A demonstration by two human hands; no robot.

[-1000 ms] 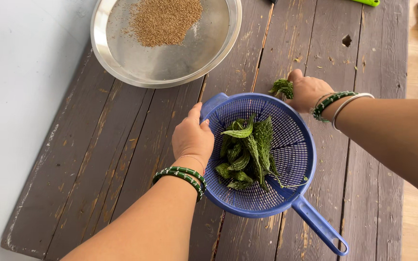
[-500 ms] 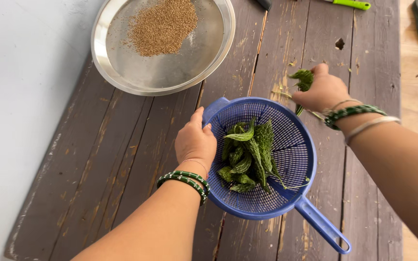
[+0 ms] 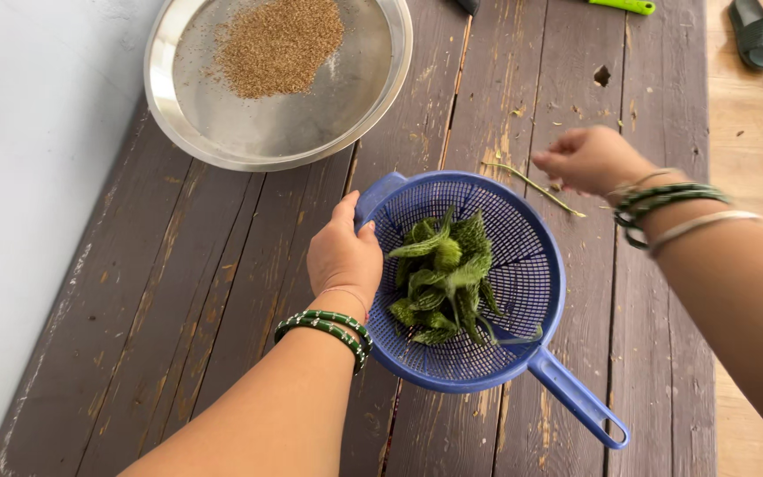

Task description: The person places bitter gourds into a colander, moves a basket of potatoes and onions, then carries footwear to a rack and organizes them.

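A blue plastic colander [image 3: 536,265] with a long handle rests on a dark wooden table [image 3: 222,265]. Inside lie several green bitter gourd pieces [image 3: 439,274]. My left hand [image 3: 342,256] grips the colander's left rim, with green bangles on the wrist. Blurred by motion, my right hand [image 3: 589,159] hovers over the table just beyond the colander's far right rim. Its fingers are loosely spread and nothing shows in them. A thin green stem [image 3: 532,184] lies on the planks between that hand and the colander.
A large steel plate [image 3: 311,115] with a heap of brown seeds [image 3: 275,44] sits at the far left. A green-handled tool [image 3: 624,5] lies at the top edge. Dark sandals [image 3: 757,31] are on the floor, right. A pale wall borders the table's left side.
My right hand held a green gourd piece beyond the rim; now the hand is empty and the pile in the colander has shifted and looks fuller. A stem now lies on the table.
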